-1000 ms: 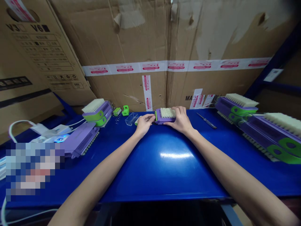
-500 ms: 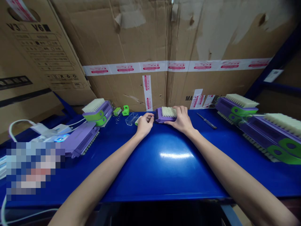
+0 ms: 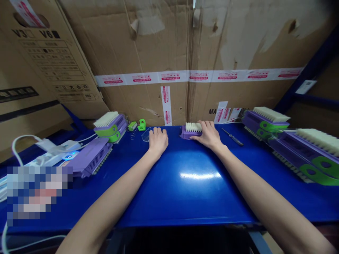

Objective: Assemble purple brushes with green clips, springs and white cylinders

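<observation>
My right hand grips a small purple brush block with pale bristles that lies on the blue table near the back wall. My fingers wrap over its right end. My left hand rests palm down on the table about a hand's width left of the block, apart from it. Its fingers are curled down beside a clear plastic piece. What lies under those fingers is hidden.
Purple and green brush units lie at the left and in a row at the right. Small green parts and a screwdriver sit along the back. A white power strip is far left. Cardboard boxes form the back wall.
My left hand let go of the block's left end and moved left to the clear plastic piece. The block shifted slightly right and back under my right hand.
</observation>
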`<action>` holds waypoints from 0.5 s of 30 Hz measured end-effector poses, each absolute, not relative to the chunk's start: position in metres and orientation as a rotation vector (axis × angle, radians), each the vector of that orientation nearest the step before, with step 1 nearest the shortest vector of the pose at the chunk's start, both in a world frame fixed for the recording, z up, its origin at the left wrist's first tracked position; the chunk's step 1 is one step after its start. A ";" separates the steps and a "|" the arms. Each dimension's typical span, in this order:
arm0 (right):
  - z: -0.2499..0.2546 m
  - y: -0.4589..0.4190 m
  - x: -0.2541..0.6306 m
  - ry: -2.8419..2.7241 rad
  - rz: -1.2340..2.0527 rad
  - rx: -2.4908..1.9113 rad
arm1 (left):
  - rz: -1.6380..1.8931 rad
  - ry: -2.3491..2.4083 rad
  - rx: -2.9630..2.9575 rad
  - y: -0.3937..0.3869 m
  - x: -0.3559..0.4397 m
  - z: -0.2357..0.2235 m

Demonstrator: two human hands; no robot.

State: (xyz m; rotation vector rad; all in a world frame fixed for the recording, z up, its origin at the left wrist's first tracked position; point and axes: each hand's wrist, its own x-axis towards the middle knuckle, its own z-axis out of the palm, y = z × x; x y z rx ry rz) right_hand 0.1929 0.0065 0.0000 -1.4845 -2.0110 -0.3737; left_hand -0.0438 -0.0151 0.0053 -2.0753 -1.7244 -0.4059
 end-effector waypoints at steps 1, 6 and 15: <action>0.000 0.007 0.193 -2.012 -0.380 -1.484 | -0.401 -1.727 -2.076 -0.015 -0.044 0.005; 0.005 0.004 0.191 -2.053 -0.549 -1.494 | -0.433 -1.692 -2.145 -0.016 -0.043 0.006; 0.006 0.004 0.191 -2.201 -0.541 -1.512 | -0.355 -1.792 -2.097 -0.013 -0.044 0.002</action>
